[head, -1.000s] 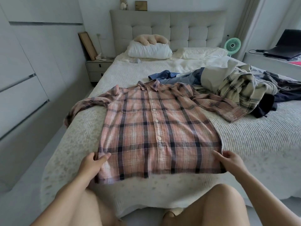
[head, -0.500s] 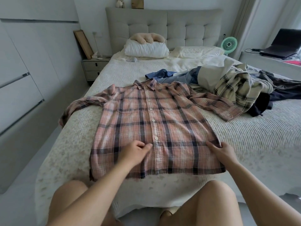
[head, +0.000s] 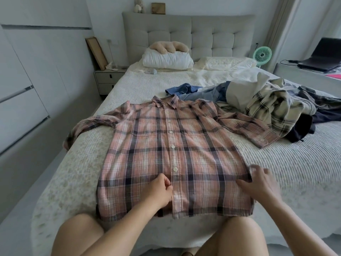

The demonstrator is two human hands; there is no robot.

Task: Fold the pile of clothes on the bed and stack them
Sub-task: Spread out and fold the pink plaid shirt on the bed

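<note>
Head view: my left hand (head: 162,189) pinches the placket of the plaid shirt (head: 175,159) near its hem; my right hand (head: 258,183), fingers spread, rests at its 4 o'clock edge. I judge I'm smoothing before folding; next, sleeves inward. The unfolded pile (head: 276,106) waits at 2 o'clock on the bed (head: 276,172).

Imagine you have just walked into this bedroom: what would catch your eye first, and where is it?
First, the pink plaid shirt spread flat, buttons up, across the near end of the bed, with the left hand at its button line and the right hand at its right edge. Next, the unfolded heap of clothes behind it on the right.
</note>
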